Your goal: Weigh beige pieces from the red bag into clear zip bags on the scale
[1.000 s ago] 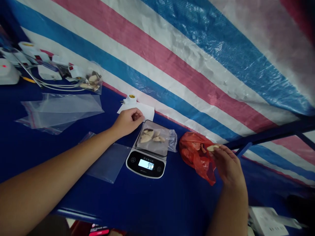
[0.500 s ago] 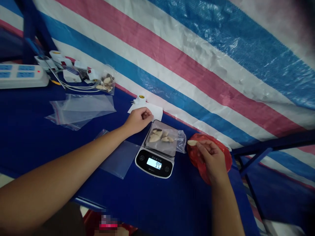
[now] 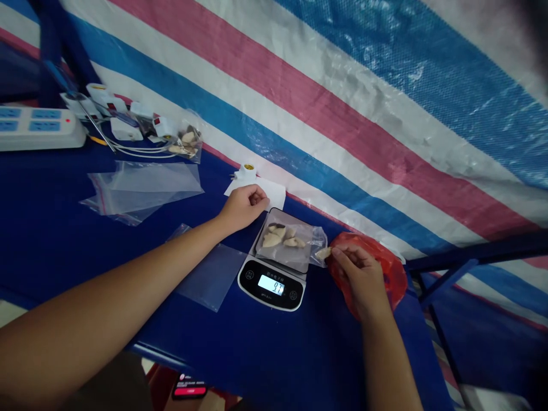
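Note:
On the blue table a digital kitchen scale (image 3: 273, 289) shows a lit reading of about 9.7. Across its plate lies a clear plastic bag (image 3: 317, 242) with several pale, dried-looking slices (image 3: 273, 236) in it. My right hand (image 3: 357, 271) pinches one more pale slice (image 3: 324, 253) between thumb and fingers, at the right end of that bag. Under this hand sits a red plastic bag (image 3: 387, 274). My left hand (image 3: 244, 208), its fingers curled with nothing visible in them, rests by the scale's upper left corner, beside a white paper (image 3: 274, 194).
Flat clear zip bags (image 3: 145, 185) lie to the left, another (image 3: 214, 279) under my left forearm. Behind are a power strip (image 3: 40, 128), white lamp sockets with cables (image 3: 124, 128) and a filled bag (image 3: 186, 142). A striped tarp (image 3: 299, 85) closes off the back. A phone (image 3: 189, 386) is below the table edge.
My right hand has moved left with the slice, from over the red bag to the end of the clear bag. The scale's reading has changed. My left hand stays in place.

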Demonstrator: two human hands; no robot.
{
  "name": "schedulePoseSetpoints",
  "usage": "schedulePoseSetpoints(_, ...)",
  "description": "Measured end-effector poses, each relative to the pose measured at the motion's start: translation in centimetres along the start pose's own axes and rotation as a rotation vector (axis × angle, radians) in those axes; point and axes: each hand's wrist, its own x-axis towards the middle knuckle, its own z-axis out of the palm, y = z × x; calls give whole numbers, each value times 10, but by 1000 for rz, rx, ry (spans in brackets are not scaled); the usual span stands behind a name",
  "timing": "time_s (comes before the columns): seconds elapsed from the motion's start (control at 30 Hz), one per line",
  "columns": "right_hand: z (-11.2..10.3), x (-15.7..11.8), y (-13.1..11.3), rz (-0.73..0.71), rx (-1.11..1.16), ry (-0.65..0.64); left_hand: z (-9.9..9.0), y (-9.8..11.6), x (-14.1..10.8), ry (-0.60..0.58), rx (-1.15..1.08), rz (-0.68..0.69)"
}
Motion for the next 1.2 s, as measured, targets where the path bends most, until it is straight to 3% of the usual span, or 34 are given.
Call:
schedulePoseSetpoints(0.13, 4, -2, -6, 115, -13, -107, 0, -1, 1, -7, 5, -8)
schedulePoseSetpoints(0.33, -4, 0, -10, 127, 79, 48, 1, -1, 1, -9, -11, -19)
schedulePoseSetpoints(1.2, -3, -1, -2, 124, 19, -37, 2, -1, 1, -8, -31, -15)
